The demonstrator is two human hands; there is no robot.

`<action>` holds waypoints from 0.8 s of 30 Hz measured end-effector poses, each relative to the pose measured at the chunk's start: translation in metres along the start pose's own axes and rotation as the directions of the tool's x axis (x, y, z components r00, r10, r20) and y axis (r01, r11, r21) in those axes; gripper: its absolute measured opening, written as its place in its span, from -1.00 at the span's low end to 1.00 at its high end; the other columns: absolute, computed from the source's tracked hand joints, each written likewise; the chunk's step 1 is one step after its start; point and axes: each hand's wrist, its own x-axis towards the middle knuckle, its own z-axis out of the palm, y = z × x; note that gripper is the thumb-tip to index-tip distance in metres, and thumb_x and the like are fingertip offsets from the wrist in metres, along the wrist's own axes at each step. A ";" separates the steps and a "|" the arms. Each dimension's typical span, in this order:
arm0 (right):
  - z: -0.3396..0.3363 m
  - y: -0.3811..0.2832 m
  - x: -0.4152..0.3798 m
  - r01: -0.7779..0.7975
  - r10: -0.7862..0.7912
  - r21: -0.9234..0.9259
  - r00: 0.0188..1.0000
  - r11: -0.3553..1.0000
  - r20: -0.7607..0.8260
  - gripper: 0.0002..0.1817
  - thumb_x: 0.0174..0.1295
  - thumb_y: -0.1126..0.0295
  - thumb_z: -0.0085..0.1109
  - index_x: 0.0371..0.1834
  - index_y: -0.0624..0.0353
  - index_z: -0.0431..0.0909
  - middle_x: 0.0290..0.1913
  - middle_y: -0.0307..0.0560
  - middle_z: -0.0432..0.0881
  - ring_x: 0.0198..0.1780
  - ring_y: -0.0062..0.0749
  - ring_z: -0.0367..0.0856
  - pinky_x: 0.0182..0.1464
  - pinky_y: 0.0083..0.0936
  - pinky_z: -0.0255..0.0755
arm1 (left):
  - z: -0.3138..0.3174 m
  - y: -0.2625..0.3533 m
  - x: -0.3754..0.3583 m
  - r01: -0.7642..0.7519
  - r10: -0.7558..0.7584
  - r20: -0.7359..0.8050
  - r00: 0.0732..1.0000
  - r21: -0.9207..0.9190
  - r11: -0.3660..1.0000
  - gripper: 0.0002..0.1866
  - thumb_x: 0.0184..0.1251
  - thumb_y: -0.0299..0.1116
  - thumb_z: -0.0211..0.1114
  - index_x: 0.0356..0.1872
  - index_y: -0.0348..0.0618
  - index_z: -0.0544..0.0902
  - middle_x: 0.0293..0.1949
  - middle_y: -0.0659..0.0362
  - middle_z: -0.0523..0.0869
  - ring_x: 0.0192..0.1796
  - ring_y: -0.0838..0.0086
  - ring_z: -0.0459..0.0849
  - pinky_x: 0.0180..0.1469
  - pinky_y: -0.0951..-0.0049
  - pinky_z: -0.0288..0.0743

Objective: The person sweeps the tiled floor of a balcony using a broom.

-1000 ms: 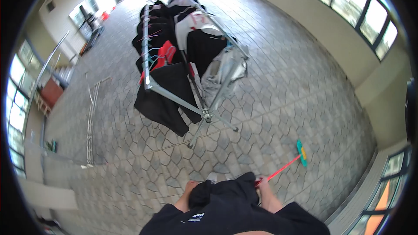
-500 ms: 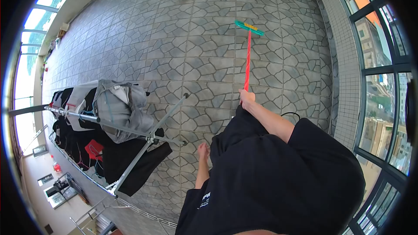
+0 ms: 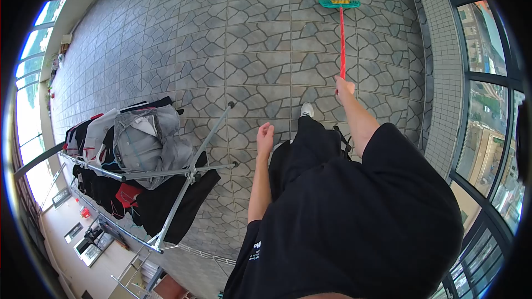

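My right hand is closed around the end of the red handle of a broom. The handle points away from me, and the green broom head with its yellow middle lies farthest off, over the stone-patterned floor. My left hand hangs in front of my left side, its fingers loosely curled with nothing visible in them. It is nearest to the metal drying rack on the left, without touching it.
A metal drying rack at the left holds grey and black clothes, its legs reaching toward the middle. A tiled wall with windows runs along the right. My white shoe shows ahead.
The broom and my right hand have moved forward and slightly right, and the broom head has turned level. My left hand has swung forward. My white shoe has come into view.
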 end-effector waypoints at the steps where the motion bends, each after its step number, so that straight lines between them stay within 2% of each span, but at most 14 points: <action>1: -0.007 0.003 0.008 -0.012 0.012 0.002 1.000 1.000 0.000 -0.56 0.01 0.09 0.38 -0.63 0.28 0.50 -0.65 -0.12 0.49 -0.65 -0.42 0.47 -0.59 -0.34 0.39 | 0.004 -0.009 -0.001 -0.030 0.025 0.065 0.998 0.065 0.997 -0.59 0.31 -0.17 0.28 0.10 -0.15 0.52 -0.25 0.24 0.63 -0.30 0.59 0.55 -0.29 0.58 0.41; 3: -0.020 0.013 0.016 -0.123 0.098 0.079 0.958 0.989 0.270 -0.56 0.07 0.06 0.33 -0.62 0.24 0.47 -0.66 -0.18 0.45 -0.66 -0.48 0.43 -0.61 -0.39 0.40 | 0.004 -0.024 -0.006 -0.063 0.043 0.141 0.989 0.141 0.988 -0.57 0.30 -0.18 0.30 0.10 -0.17 0.52 -0.26 0.23 0.63 -0.29 0.59 0.55 -0.27 0.57 0.43; 4: -0.025 0.020 0.014 -0.134 0.108 0.082 0.957 0.988 0.268 -0.56 0.07 0.06 0.33 -0.62 0.24 0.47 -0.66 -0.18 0.45 -0.66 -0.48 0.43 -0.61 -0.39 0.40 | 0.001 -0.032 -0.013 -0.021 -0.019 0.183 0.983 0.216 0.976 -0.54 0.30 -0.17 0.30 0.11 -0.24 0.52 -0.22 0.15 0.65 -0.21 0.51 0.58 -0.17 0.51 0.46; 5: -0.031 0.030 0.010 -0.056 0.064 -0.039 0.961 0.998 0.269 -0.58 0.11 0.06 0.29 -0.57 0.22 0.47 -0.67 -0.20 0.44 -0.66 -0.49 0.42 -0.62 -0.41 0.40 | -0.004 -0.040 -0.021 0.019 -0.085 0.217 0.972 0.290 0.957 -0.51 0.29 -0.16 0.29 0.11 -0.31 0.52 -0.17 0.06 0.68 -0.12 0.42 0.62 -0.07 0.44 0.49; 6: -0.035 0.039 0.004 0.024 0.021 -0.156 0.961 0.988 0.277 -0.60 0.15 0.06 0.24 -0.52 0.21 0.47 -0.67 -0.23 0.42 -0.66 -0.50 0.40 -0.63 -0.42 0.40 | -0.013 -0.054 -0.025 0.021 -0.090 0.217 0.972 0.300 0.954 -0.51 0.29 -0.16 0.29 0.11 -0.31 0.52 -0.17 0.06 0.68 -0.12 0.42 0.62 -0.07 0.44 0.49; 7: -0.036 0.050 0.001 0.014 0.028 -0.151 0.960 0.988 0.278 -0.60 0.15 0.06 0.24 -0.52 0.21 0.47 -0.67 -0.23 0.42 -0.66 -0.50 0.40 -0.63 -0.42 0.40 | -0.024 -0.073 -0.026 0.058 -0.136 0.222 0.965 0.323 0.945 -0.50 0.28 -0.16 0.30 0.11 -0.32 0.52 -0.15 0.05 0.68 -0.10 0.40 0.63 -0.05 0.43 0.50; 9: -0.034 0.075 0.001 0.107 -0.061 -0.185 0.969 0.977 0.239 -0.62 0.17 0.06 0.20 -0.42 0.21 0.48 -0.65 -0.23 0.45 -0.65 -0.49 0.43 -0.63 -0.41 0.41 | -0.051 -0.115 -0.019 0.111 -0.193 0.228 0.954 0.327 0.938 -0.49 0.29 -0.16 0.29 0.12 -0.34 0.50 -0.13 0.06 0.67 -0.10 0.41 0.63 -0.05 0.44 0.51; 10: -0.034 0.085 0.001 0.098 -0.055 -0.172 0.970 0.980 0.238 -0.62 0.17 0.06 0.20 -0.42 0.21 0.48 -0.65 -0.23 0.45 -0.65 -0.49 0.43 -0.63 -0.41 0.41 | -0.058 -0.096 -0.024 0.103 -0.190 0.232 0.954 0.341 0.934 -0.49 0.29 -0.16 0.29 0.12 -0.34 0.50 -0.13 0.06 0.67 -0.10 0.41 0.63 -0.05 0.44 0.51; 12: -0.030 0.103 0.001 0.063 0.002 -0.192 0.947 0.979 0.321 -0.62 0.19 0.06 0.15 -0.34 0.22 0.47 -0.59 -0.19 0.50 -0.64 -0.47 0.46 -0.61 -0.39 0.44 | -0.071 -0.060 -0.035 0.231 -0.253 0.099 0.962 0.186 0.955 -0.50 0.31 -0.17 0.27 0.13 -0.32 0.49 -0.14 0.08 0.66 -0.16 0.48 0.61 -0.11 0.48 0.50; 15: -0.029 0.127 -0.010 0.086 -0.018 -0.231 0.959 0.969 0.283 -0.61 0.18 0.05 0.16 -0.34 0.22 0.48 -0.56 -0.15 0.53 -0.62 -0.45 0.50 -0.60 -0.39 0.45 | -0.103 -0.049 -0.027 0.117 -0.162 0.135 0.978 0.293 0.949 -0.51 0.32 -0.18 0.26 0.14 -0.31 0.48 -0.15 0.11 0.66 -0.22 0.54 0.58 -0.16 0.51 0.48; 18: -0.039 0.162 -0.025 -0.029 0.054 -0.132 0.980 0.991 0.190 -0.63 0.19 0.07 0.14 -0.32 0.22 0.50 -0.55 -0.15 0.55 -0.61 -0.45 0.51 -0.60 -0.39 0.45 | -0.133 -0.050 -0.017 0.076 -0.157 0.206 0.966 0.353 0.933 -0.53 0.33 -0.17 0.25 0.12 -0.29 0.50 -0.17 0.12 0.66 -0.27 0.54 0.56 -0.20 0.51 0.47; 20: -0.044 0.205 -0.038 -0.040 0.053 -0.083 0.986 0.996 0.161 -0.61 0.18 0.06 0.14 -0.32 0.23 0.51 -0.56 -0.15 0.55 -0.62 -0.46 0.50 -0.60 -0.38 0.44 | -0.154 -0.059 -0.003 -0.005 -0.119 0.274 0.954 0.414 0.910 -0.54 0.32 -0.18 0.25 0.12 -0.28 0.51 -0.19 0.13 0.66 -0.28 0.55 0.55 -0.21 0.52 0.46; 22: -0.056 0.252 -0.065 -0.007 0.032 -0.151 0.986 0.988 0.165 -0.59 0.16 0.03 0.14 -0.32 0.23 0.52 -0.55 -0.16 0.54 -0.61 -0.47 0.50 -0.60 -0.39 0.42 | -0.176 -0.075 0.005 -0.065 -0.111 0.342 0.933 0.464 0.884 -0.55 0.32 -0.18 0.25 0.11 -0.26 0.52 -0.22 0.14 0.66 -0.30 0.55 0.55 -0.22 0.52 0.45; 24: -0.072 0.311 -0.112 -0.105 0.126 -0.114 0.971 0.988 0.201 -0.58 0.14 0.00 0.15 -0.34 0.22 0.52 -0.53 -0.14 0.54 -0.61 -0.44 0.48 -0.60 -0.39 0.41 | -0.204 -0.091 0.008 -0.175 -0.073 0.404 0.912 0.542 0.822 -0.57 0.31 -0.18 0.26 0.09 -0.23 0.54 -0.26 0.15 0.66 -0.32 0.55 0.55 -0.24 0.51 0.45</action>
